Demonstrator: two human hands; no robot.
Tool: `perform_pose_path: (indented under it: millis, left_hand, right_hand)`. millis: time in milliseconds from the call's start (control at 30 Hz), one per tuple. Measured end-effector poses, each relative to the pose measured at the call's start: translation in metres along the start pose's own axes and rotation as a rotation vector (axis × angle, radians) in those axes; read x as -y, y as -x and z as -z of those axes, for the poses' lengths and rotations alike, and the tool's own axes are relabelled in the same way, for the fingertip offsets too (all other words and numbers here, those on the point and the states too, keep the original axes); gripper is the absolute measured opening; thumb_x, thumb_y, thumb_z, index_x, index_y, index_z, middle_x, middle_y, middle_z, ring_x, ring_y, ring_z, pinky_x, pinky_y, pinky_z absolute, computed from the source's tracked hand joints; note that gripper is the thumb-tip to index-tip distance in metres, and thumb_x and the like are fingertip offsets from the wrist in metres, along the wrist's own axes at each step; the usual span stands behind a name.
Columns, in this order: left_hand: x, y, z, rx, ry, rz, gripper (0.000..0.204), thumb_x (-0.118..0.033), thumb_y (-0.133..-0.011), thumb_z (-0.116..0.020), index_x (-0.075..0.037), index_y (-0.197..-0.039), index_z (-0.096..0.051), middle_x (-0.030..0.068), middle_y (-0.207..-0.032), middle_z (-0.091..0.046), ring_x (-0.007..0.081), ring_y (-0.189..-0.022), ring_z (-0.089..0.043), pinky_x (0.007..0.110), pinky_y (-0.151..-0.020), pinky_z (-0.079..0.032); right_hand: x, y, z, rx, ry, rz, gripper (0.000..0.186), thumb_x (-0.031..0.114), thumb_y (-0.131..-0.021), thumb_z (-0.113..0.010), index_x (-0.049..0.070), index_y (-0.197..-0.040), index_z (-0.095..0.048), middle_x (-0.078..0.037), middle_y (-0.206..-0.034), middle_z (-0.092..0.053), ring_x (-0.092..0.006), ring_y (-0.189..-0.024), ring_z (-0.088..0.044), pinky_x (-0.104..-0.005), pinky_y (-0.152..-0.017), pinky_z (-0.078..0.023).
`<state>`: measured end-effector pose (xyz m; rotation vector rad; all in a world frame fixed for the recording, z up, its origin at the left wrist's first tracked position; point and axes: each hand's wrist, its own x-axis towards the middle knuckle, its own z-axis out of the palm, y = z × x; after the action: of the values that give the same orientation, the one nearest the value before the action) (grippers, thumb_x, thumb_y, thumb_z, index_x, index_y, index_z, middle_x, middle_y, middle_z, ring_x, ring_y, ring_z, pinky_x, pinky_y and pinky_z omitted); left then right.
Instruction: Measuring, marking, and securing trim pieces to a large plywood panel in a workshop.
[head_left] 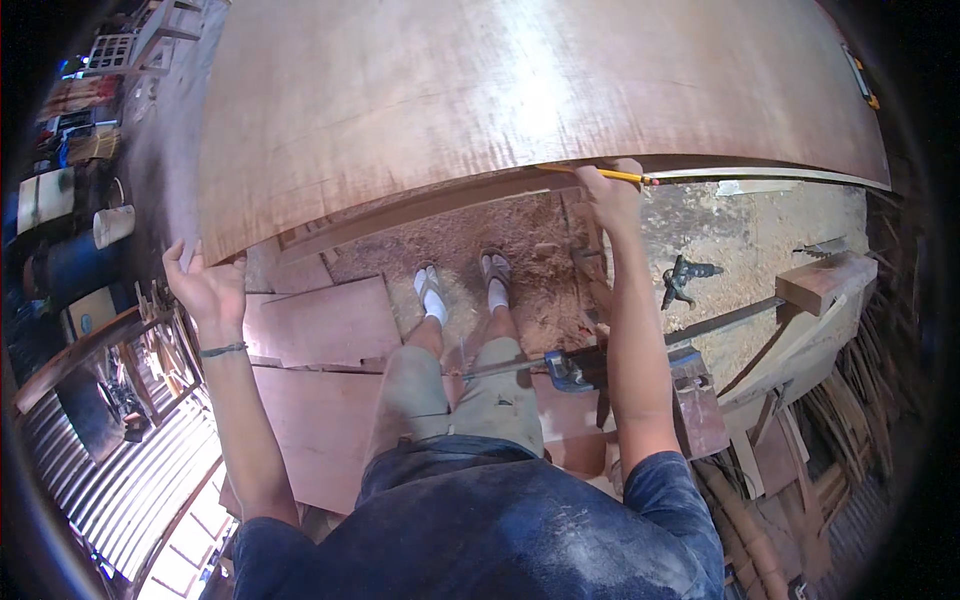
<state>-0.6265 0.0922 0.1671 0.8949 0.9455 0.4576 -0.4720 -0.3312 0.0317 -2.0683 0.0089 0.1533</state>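
Observation:
A large plywood sheet [420,90] spans the upper view. My left hand [205,285] is at its lower left corner, palm turned up, thumb and fingertips against the edge and holding it, other fingers loosely raised. My right hand [610,195] is closed around a yellow pencil [628,178] with a red end, right against the sheet's near edge; whether its fingers also grip the board is unclear. A long pale strip [770,173] runs under the edge to the right. A small yellow-and-black tool [862,78] lies near the sheet's right end.
Plywood pieces [325,325] lie by my feet amid sawdust. Right of my legs are a bar clamp with blue jaws [568,372], a black tool [685,280], a saw blade [820,247] and a wooden block [825,283]. A bucket [113,225] and clutter line the left.

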Motion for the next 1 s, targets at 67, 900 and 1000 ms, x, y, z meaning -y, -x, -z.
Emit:
perform_pose_path:
  millis: [67, 900, 1000]
  left_hand:
    - [0.000, 0.001, -0.002, -0.006, -0.009, -0.006, 0.060, -0.042, -0.079, -0.053, 0.005, -0.115, -0.045, 0.0139, -0.112, -0.052, 0.0237, -0.102, -0.046, 0.035, -0.090, -0.034]
    - [-0.002, 0.001, 0.000, 0.025, -0.044, 0.019, 0.058, -0.043, -0.080, -0.052, 0.004, -0.113, -0.047, 0.0125, -0.105, -0.054, 0.0224, -0.096, -0.050, 0.033, -0.082, -0.039]
    - [-0.004, 0.002, -0.001, 0.021, -0.041, 0.008, 0.058, -0.043, -0.080, -0.051, 0.005, -0.113, -0.047, 0.0126, -0.105, -0.054, 0.0223, -0.096, -0.050, 0.033, -0.082, -0.039]
  right_hand:
    - [0.008, 0.004, -0.001, -0.050, -0.056, -0.078, 0.029, 0.022, -0.073, -0.065, -0.003, -0.061, -0.058, -0.007, -0.050, -0.052, -0.0148, -0.046, -0.049, -0.0330, -0.048, -0.041]
    - [0.000, -0.002, 0.001, 0.041, -0.080, -0.009, 0.036, 0.029, -0.075, -0.066, -0.003, -0.062, -0.057, -0.006, -0.052, -0.053, -0.0171, -0.051, -0.054, -0.0333, -0.052, -0.043]
    - [0.003, 0.000, 0.000, -0.066, 0.032, -0.016, 0.030, 0.023, -0.072, -0.067, -0.005, -0.064, -0.058, -0.016, -0.051, -0.050, -0.0225, -0.046, -0.050, -0.0367, -0.050, -0.040]
